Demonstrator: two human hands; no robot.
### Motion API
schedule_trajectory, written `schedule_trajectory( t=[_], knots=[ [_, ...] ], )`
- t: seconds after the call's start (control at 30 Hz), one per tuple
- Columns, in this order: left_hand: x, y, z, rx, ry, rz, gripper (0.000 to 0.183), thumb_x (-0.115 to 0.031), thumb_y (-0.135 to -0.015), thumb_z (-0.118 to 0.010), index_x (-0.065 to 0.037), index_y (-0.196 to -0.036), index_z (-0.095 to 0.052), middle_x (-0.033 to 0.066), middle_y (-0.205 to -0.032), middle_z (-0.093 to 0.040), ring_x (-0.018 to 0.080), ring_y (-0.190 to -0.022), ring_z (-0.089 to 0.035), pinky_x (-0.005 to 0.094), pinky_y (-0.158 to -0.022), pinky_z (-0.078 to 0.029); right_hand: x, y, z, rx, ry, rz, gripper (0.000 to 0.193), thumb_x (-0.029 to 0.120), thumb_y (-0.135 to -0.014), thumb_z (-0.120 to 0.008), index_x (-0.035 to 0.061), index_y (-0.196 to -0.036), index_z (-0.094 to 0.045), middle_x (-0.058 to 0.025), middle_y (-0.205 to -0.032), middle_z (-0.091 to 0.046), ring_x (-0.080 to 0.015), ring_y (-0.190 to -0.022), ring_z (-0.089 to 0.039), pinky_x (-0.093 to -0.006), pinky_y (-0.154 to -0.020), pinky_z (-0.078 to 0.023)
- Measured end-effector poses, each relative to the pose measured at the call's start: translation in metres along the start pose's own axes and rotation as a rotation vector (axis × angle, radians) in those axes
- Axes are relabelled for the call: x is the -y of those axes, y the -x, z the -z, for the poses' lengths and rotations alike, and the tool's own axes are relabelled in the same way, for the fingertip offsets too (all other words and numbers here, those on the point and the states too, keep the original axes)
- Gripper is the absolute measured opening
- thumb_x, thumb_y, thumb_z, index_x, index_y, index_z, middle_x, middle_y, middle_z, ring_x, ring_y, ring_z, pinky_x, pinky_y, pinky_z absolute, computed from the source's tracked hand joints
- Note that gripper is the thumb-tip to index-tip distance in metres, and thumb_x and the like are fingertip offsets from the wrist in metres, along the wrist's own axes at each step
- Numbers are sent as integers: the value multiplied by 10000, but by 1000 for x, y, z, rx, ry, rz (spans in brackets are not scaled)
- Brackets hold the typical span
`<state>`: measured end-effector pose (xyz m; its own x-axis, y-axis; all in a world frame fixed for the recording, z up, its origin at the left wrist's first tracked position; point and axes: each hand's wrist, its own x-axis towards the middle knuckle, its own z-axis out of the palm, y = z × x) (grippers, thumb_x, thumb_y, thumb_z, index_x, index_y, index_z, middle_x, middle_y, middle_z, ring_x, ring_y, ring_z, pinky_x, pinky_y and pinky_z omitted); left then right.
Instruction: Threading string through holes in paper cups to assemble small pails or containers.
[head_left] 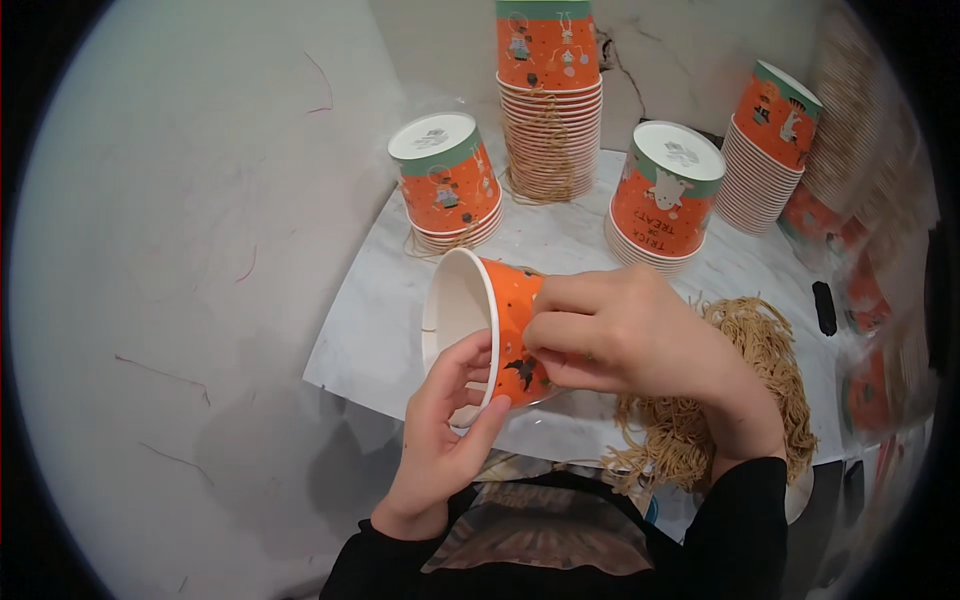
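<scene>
Tipped on its side, an orange paper tub (515, 300) with a white rim and printed figures has its mouth facing left. My left hand (450, 420) grips the near part of its rim, fingers inside and thumb outside. A thin tan line, perhaps a cord, shows on the tub's inner wall. My right hand (600, 330) is closed in a pinch against the outer side wall; what the fingertips hold, if anything, is hidden. Beside my right forearm lies a heap of tan cords (755, 345), partly covered by that arm.
Upside-down tub stacks stand behind: a short one (448, 185) at left, a tall one (548, 100) with cord hanging on it, others at centre right (665, 200) and far right (770, 140). A small black object (824, 308) and plastic-wrapped tubs (865, 300) are at right.
</scene>
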<state>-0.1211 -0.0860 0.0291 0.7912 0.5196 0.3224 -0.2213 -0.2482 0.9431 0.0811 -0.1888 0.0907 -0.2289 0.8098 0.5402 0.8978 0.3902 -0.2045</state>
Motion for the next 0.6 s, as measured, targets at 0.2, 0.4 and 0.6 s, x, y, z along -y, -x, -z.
schedule_trajectory(
  t=[0.2, 0.4, 0.6],
  knots=[
    [7, -1, -1, 22, 118, 25, 540, 48, -913, -607, 36, -1426, -437, 139, -1305, -596, 173, -1114, -616, 285, -874, -506, 4, 1, -5, -54, 41, -39, 212, 93, -703, -773, 93, -849, -620, -24, -809, -591, -213, -678, -653, -340, -543, -497],
    [1, -1, -2, 25, 145, 45, 562, 45, -901, -615, 64, -1427, -419, 153, -1327, -579, 198, -1182, -591, 317, -953, -487, 5, 0, -7, -71, 79, -4, 199, 170, -757, -738, 81, -861, -593, -45, -800, -567, -220, -682, -657, -357, -520, -507],
    [5, -5, -2, 35, 182, 3, 533, 38, -925, -609, 65, -1426, -429, 134, -1264, -617, 169, -1115, -628, 288, -874, -529, 6, -2, -8, -74, 116, -10, 192, 178, -757, -732, 83, -839, -587, -44, -784, -559, -210, -685, -664, -349, -519, -513]
  ],
)
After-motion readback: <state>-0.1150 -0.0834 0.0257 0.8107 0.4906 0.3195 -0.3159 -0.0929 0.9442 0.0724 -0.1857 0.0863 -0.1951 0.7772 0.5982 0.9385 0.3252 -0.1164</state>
